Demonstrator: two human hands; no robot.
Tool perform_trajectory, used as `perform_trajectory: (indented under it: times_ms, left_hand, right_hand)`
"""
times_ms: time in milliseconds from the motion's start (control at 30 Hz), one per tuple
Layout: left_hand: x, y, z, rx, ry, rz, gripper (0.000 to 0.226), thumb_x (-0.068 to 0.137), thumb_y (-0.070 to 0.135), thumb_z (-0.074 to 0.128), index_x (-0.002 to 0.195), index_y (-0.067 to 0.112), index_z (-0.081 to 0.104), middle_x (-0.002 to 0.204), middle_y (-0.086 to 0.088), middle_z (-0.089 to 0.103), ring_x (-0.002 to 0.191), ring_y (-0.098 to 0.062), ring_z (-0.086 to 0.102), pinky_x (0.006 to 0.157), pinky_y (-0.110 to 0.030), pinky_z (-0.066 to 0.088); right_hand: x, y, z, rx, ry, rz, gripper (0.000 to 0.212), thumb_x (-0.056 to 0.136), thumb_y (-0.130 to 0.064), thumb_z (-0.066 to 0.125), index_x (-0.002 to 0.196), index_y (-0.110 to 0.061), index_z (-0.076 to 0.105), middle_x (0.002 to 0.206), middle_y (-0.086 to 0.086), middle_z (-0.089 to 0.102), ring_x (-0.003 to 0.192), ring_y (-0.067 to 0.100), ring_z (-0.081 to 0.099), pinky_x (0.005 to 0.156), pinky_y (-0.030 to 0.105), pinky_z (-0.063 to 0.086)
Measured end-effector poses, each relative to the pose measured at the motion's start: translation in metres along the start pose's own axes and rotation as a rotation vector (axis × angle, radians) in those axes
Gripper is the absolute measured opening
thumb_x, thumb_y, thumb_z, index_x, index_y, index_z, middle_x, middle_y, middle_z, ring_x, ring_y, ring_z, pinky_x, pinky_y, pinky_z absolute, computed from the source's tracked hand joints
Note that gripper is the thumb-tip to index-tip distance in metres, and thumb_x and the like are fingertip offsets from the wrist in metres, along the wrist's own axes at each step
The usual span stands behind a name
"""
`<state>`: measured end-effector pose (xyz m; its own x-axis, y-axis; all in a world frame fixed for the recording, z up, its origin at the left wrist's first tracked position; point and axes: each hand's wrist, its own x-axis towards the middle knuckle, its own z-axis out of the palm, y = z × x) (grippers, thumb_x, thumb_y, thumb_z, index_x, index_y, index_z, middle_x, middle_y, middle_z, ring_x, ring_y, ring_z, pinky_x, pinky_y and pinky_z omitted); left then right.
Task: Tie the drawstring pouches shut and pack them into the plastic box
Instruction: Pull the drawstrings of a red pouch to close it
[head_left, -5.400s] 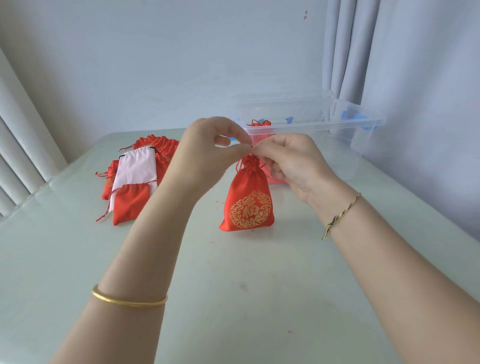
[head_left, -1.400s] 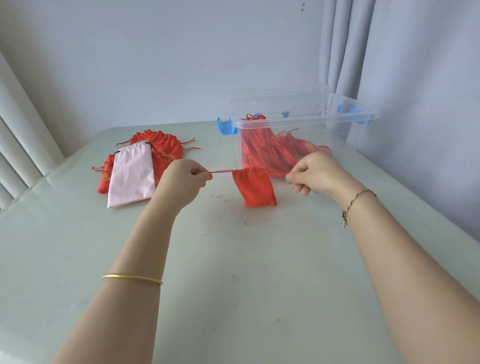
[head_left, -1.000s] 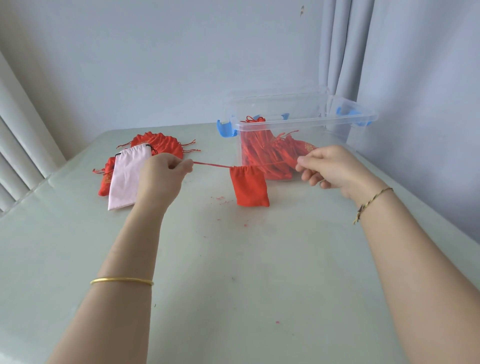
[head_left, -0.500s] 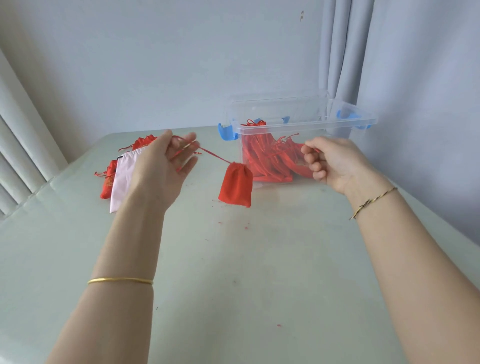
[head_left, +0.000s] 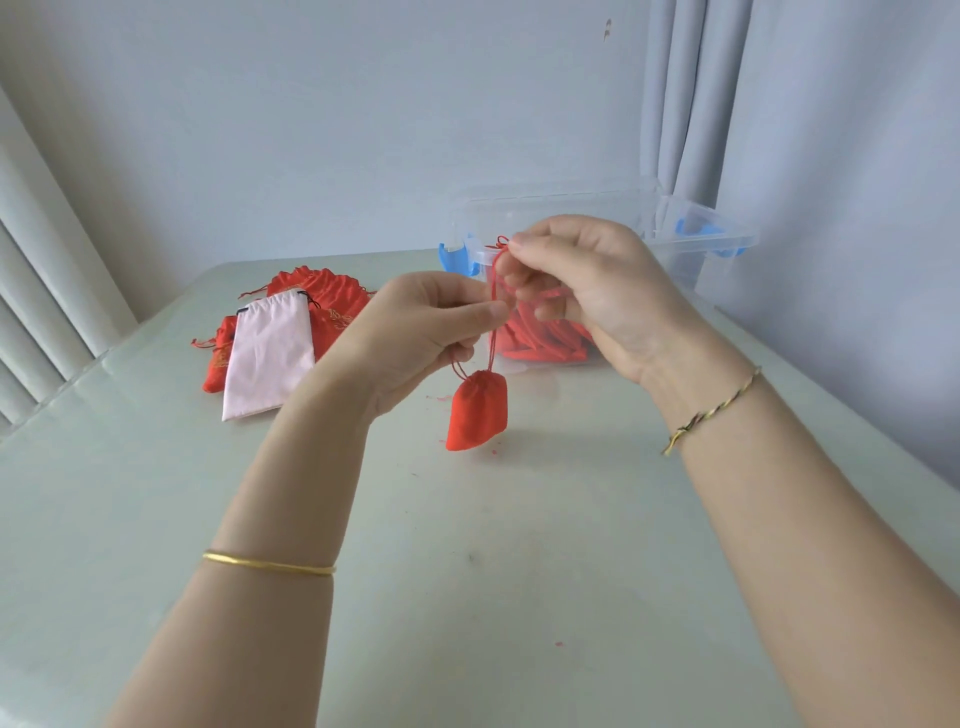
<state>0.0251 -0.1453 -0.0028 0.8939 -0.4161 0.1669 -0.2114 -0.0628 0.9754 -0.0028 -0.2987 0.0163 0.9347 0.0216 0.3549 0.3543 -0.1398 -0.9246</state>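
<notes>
Pouch in work: one small red pouch (head_left: 475, 410) hangs by its cord (head_left: 494, 332) between the two hands, in front of the plastic box (head_left: 727, 241) and, as far as I can judge, just above the table (head_left: 519, 597). Its mouth is gathered closed.
Left hand: the left hand (head_left: 415, 332) pinches the cord between thumb and forefinger. A second strand runs to its lower fingers.
Right hand: the right hand (head_left: 592, 291) is higher and pinches the upper end of the cord, with the other fingers curled around a strand.
Knot: I cannot tell if a knot is already made; the hands seem to form it now.
Box: the lid is off and several packed pouches (head_left: 545, 338) lie inside.
Waiting: a pile of red pouches (head_left: 327, 291) lies at the far left of the table, with a pink pouch (head_left: 270, 358) on top of it.
Progress: probably past the middle. This pouch needs its knot and must go into the box, then the pile follows.
</notes>
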Motion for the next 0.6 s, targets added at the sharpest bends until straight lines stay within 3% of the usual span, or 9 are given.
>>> perform_trajectory:
  times_ms: [133, 233, 333, 400, 467, 600]
  left_hand:
    - [0.0, 0.0, 0.002, -0.002, 0.018, 0.029, 0.022, 0.086, 0.01, 0.062, 0.093, -0.01, 0.062, 0.06, 0.0, 0.048, 0.053, -0.008, 0.04, 0.058, -0.018, 0.039]
    - [0.0, 0.001, 0.001, -0.055, 0.028, 0.027, 0.02, 0.088, 0.009, 0.058, 0.093, -0.009, 0.064, 0.06, 0.002, 0.053, 0.053, -0.007, 0.042, 0.056, -0.017, 0.04]
    - [0.0, 0.001, 0.001, -0.095, 0.016, 0.031, 0.014, 0.09, 0.009, 0.055, 0.084, 0.004, 0.066, 0.06, 0.003, 0.055, 0.053, -0.007, 0.043, 0.053, -0.015, 0.04]
    - [0.0, 0.001, 0.001, -0.12, 0.029, 0.027, 0.015, 0.091, 0.009, 0.053, 0.085, 0.007, 0.066, 0.06, 0.004, 0.057, 0.052, -0.006, 0.044, 0.051, -0.015, 0.039]
    - [0.001, 0.0, -0.001, -0.117, 0.068, 0.015, 0.014, 0.091, 0.01, 0.054, 0.086, 0.01, 0.067, 0.062, 0.005, 0.061, 0.052, -0.005, 0.048, 0.051, -0.015, 0.041]
    - [0.001, -0.001, -0.002, -0.096, 0.102, 0.007, 0.015, 0.089, 0.005, 0.056, 0.084, 0.012, 0.068, 0.072, 0.002, 0.067, 0.057, -0.003, 0.055, 0.056, -0.013, 0.045]
  right_hand:
    - [0.003, 0.005, 0.0, -0.001, 0.047, 0.016, 0.033, 0.097, -0.031, 0.043, 0.082, -0.013, 0.067, 0.077, 0.001, 0.062, 0.064, 0.009, 0.054, 0.053, 0.016, 0.042]
    - [0.002, 0.013, -0.004, -0.154, -0.01, 0.148, 0.035, 0.099, -0.031, 0.037, 0.093, -0.009, 0.064, 0.079, 0.003, 0.062, 0.054, 0.002, 0.055, 0.048, 0.013, 0.042]
    - [0.0, 0.018, -0.003, -0.283, -0.163, 0.245, 0.034, 0.098, -0.031, 0.041, 0.076, -0.014, 0.06, 0.071, 0.002, 0.06, 0.061, 0.01, 0.055, 0.055, 0.02, 0.041]
    - [0.001, 0.018, -0.002, -0.301, -0.153, 0.223, 0.034, 0.097, -0.022, 0.043, 0.065, -0.015, 0.052, 0.061, 0.0, 0.052, 0.053, 0.009, 0.047, 0.053, 0.021, 0.037]
    - [0.001, 0.016, -0.004, -0.241, -0.151, 0.211, 0.034, 0.093, -0.014, 0.045, 0.06, -0.014, 0.049, 0.053, -0.002, 0.047, 0.047, 0.008, 0.043, 0.05, 0.02, 0.035]
    - [-0.004, 0.012, -0.01, -0.322, -0.381, 0.269, 0.031, 0.089, -0.016, 0.049, 0.06, -0.014, 0.056, 0.055, 0.0, 0.055, 0.052, 0.011, 0.05, 0.053, 0.022, 0.039]
